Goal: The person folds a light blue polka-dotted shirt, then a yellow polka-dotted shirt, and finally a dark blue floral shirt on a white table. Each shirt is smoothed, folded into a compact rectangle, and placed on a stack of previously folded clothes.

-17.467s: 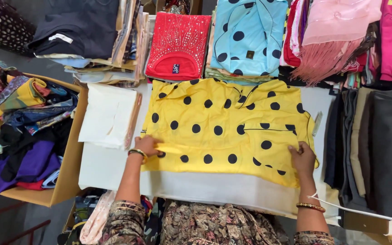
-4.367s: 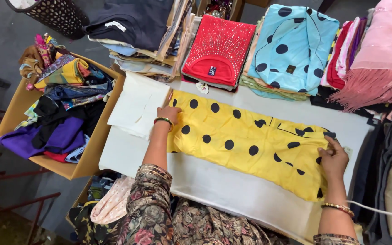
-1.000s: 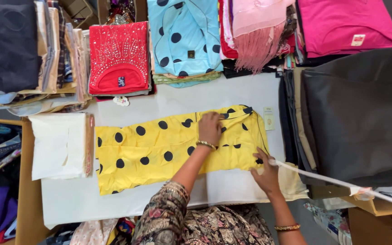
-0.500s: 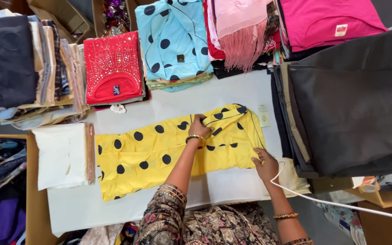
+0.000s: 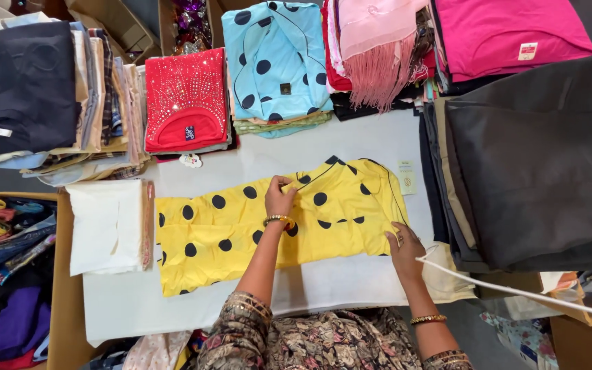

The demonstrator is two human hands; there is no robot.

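A yellow garment with black polka dots (image 5: 220, 236) lies folded lengthwise on the white table (image 5: 351, 281). My left hand (image 5: 280, 197) pinches the garment's upper edge near its middle, beside the black-trimmed neckline. My right hand (image 5: 404, 248) rests on the garment's lower right corner, fingers pressing the fabric at the table. Both wrists wear gold bangles.
Folded white cloth (image 5: 107, 226) lies left of the garment. Stacks line the back: red sequined top (image 5: 185, 103), blue dotted garment (image 5: 275, 62), pink fringed cloth (image 5: 378, 51). Dark folded fabric (image 5: 536, 157) fills the right. A cardboard box of clothes (image 5: 5, 274) stands left. A white cord (image 5: 515, 291) crosses lower right.
My left hand has shifted left along the garment's upper edge and taken hold of it. My right hand stays at the lower right corner. The view has shifted slightly.
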